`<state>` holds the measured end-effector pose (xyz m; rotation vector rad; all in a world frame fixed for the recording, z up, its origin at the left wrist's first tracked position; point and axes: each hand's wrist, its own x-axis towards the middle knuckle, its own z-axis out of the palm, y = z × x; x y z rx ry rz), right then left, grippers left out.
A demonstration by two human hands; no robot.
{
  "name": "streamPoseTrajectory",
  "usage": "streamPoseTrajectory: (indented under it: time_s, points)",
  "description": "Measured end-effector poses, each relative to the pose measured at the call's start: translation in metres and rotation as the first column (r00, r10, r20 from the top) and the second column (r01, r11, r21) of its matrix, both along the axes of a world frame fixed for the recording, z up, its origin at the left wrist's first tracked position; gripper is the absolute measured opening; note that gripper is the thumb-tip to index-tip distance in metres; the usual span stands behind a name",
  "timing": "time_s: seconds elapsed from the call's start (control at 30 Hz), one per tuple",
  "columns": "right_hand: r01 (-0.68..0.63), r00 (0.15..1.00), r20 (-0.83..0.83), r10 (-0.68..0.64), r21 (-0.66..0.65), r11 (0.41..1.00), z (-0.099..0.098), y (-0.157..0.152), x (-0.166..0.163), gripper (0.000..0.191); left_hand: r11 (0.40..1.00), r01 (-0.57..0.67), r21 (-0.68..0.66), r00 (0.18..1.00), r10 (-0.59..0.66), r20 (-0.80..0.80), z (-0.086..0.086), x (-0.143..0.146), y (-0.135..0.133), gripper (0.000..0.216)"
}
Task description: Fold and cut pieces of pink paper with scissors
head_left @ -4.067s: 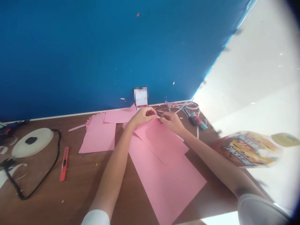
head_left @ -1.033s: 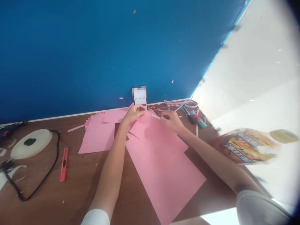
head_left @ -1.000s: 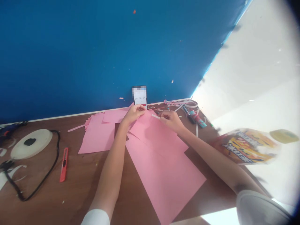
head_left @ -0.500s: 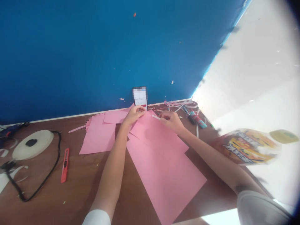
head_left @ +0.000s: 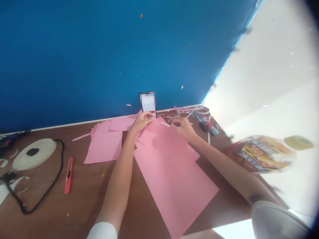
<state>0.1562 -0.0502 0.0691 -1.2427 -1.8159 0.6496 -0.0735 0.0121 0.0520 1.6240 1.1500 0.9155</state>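
Two overlapping pink paper sheets lie at the centre. My left hand is at the far left edge of the upper pink paper, fingers closed on it; the exact grip is partly hidden. A short narrow white strip sticks out to the left from my right hand, whose curled fingers pinch it just above the same paper. Left of my left hand lie further pink paper with a zigzag-cut edge and another pink piece.
A phone leans on the blue wall. A red box cutter and a white disc with black cord lie left. White strips and a glue-stick-like tube lie back right. A bottle is at the right.
Both hands stay almost in place over the paper. The view has shifted very slightly, and the white strip remains in my right hand.
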Motion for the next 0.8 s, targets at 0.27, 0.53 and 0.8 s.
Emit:
streamPoseTrajectory:
  time_s: [0.27,0.53,0.8]
  points:
    - [-0.011,1.0,-0.018,0.011,0.01,1.0,-0.002,0.0,0.001,0.017,1.0,0.008,0.016,1.0,-0.008,-0.014,-0.004,0.003,0.004,0.022]
    - [0.032,0.999,-0.023,-0.032,-0.01,0.999,0.0,0.0,0.003,0.016,0.994,-0.073,0.077,0.996,0.076,-0.046,-0.005,-0.015,0.007,0.023]
    - [0.027,1.0,-0.004,-0.028,-0.112,0.993,-0.003,-0.002,-0.004,0.026,0.984,0.166,-0.059,0.984,-0.169,-0.057,0.004,-0.01,0.001,0.03]
